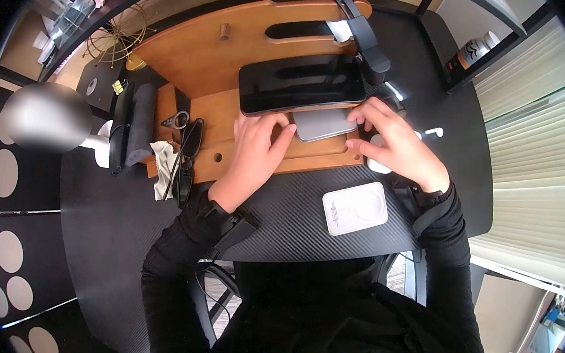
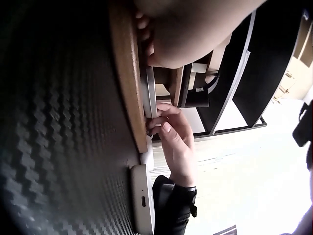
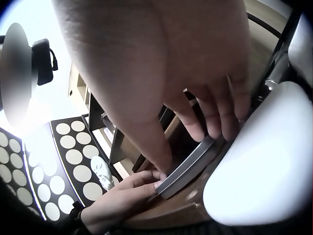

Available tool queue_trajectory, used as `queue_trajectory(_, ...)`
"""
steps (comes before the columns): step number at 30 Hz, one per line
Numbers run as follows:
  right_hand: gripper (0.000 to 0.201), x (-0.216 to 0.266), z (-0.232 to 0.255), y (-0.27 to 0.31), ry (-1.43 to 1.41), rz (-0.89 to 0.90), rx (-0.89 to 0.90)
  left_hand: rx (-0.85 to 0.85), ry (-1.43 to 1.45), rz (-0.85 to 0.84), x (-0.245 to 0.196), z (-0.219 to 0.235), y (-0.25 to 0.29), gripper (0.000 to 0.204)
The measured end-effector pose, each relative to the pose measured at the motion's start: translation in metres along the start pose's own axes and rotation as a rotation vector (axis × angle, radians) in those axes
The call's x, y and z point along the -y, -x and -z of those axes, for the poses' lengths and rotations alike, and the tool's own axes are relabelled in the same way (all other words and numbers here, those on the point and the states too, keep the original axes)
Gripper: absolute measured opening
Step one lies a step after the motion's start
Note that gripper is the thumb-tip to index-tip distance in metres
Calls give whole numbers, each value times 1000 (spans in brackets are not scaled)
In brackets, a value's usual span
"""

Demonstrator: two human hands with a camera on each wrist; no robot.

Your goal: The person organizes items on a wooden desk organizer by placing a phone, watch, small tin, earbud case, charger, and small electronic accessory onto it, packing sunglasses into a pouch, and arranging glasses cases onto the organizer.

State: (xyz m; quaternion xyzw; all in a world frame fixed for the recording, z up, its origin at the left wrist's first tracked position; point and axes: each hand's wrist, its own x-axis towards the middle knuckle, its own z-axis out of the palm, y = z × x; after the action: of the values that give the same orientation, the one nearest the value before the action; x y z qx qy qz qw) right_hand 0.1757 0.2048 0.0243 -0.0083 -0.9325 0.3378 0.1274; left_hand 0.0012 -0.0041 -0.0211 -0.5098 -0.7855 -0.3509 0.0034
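A flat grey slab (image 1: 325, 125) lies at the tray of a wooden organizer (image 1: 210, 112), just below a large black phone (image 1: 301, 84). My left hand (image 1: 254, 153) holds the slab's left end, thumb at its corner. The right hand (image 1: 401, 147) is at the other end, fingers bent, thumb near the lower corner. Seen from the left wrist, the slab (image 2: 150, 93) is edge-on between the left hand (image 2: 195, 29) and right hand (image 2: 177, 142). The right wrist view has the right hand (image 3: 161, 63) over the slab's edge (image 3: 186, 169), the left hand (image 3: 120, 198) at its far end.
Nearer me on the black desk (image 1: 279, 210) is a white rectangular case (image 1: 355, 209). A white rounded object (image 1: 379, 160) sits by the right hand. Left of the organizer are dark glasses (image 1: 189, 161) and a pale cloth (image 1: 163, 168); black headphones (image 1: 373, 57) hang at the back.
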Motion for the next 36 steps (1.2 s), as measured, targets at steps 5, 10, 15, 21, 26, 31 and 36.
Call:
queue_trajectory(5, 34, -1, -2, -2, -70, -31, 42, 35, 6, 8, -11, 5, -1, 23)
queue_trajectory(10, 33, -1, -6, -2, -102, 62, -5, -61, -22, -41, 0, -6, 0, 40)
queue_trajectory(15, 25, -1, -2, -1, 53, 50, 3, -127, -97, -102, 6, -11, 3, 56)
queue_trajectory(21, 21, -7, -8, 4, 207, 29, -84, -69, -49, -55, -2, -4, 1, 46)
queue_trajectory(26, 19, 1, -4, 2, 159, 28, -37, 22, -81, -12, -9, 1, 2, 39)
queue_trajectory(31, 19, 0, -3, 1, 124, 49, -41, -123, -101, -59, 0, -10, 3, 46)
queue_trajectory(36, 20, -4, -3, 0, 88, 97, 40, -113, -76, -50, 4, -11, 3, 62)
